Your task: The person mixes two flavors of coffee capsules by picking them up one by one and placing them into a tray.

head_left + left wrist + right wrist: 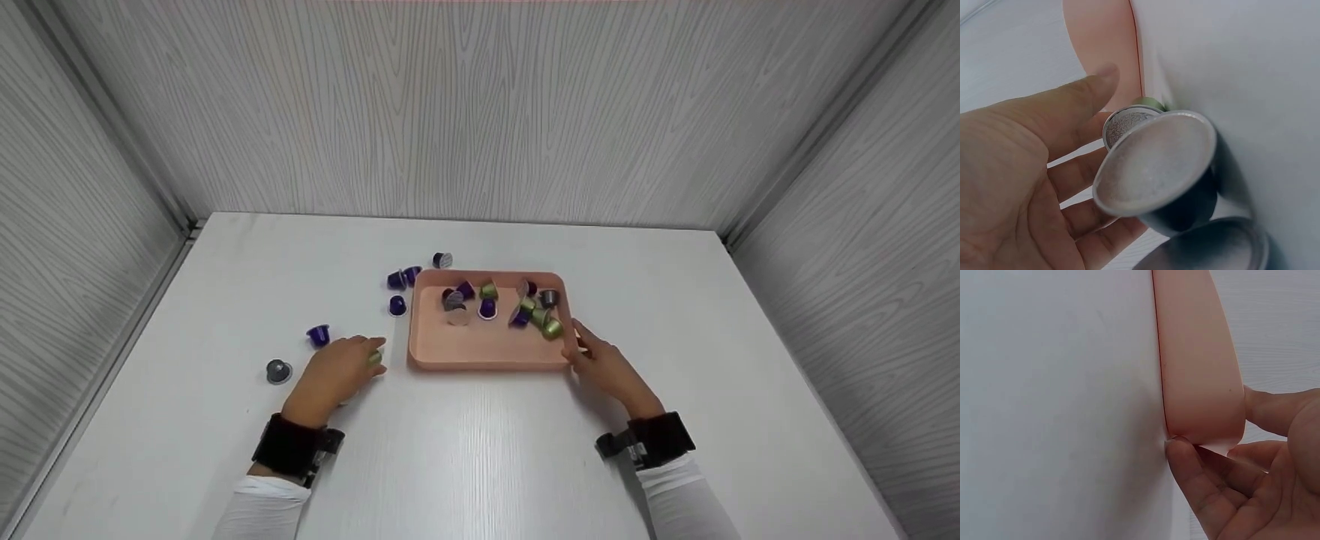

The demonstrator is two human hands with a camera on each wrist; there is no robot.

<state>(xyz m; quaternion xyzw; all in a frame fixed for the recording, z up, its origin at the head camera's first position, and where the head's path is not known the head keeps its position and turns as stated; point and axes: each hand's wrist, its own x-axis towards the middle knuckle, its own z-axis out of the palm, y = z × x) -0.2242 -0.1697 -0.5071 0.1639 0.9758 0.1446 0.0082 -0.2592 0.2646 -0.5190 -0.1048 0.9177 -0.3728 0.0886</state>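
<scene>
My left hand [341, 373] reaches down left of the salmon-pink tray [487, 365], thumb and forefinger spread about a green coffee capsule [374, 358]. In the left wrist view, the thumb stands apart from the foil lid of a capsule [1126, 125], with the other fingers behind it. A dark capsule [1185, 197] with a pale lid is closer to that camera. My right hand [604, 367] grips the tray's near right corner; in the right wrist view, the thumb is on its side and a fingertip at its bottom edge. Several purple, green and grey capsules lie in the tray.
Loose on the white table are a grey capsule [278, 371] and a purple capsule [319, 335] by the left hand. Other purple capsules [397, 305] lie along the tray's left side, and one dark capsule [442, 260] behind it. Panel walls [465, 112] enclose the table.
</scene>
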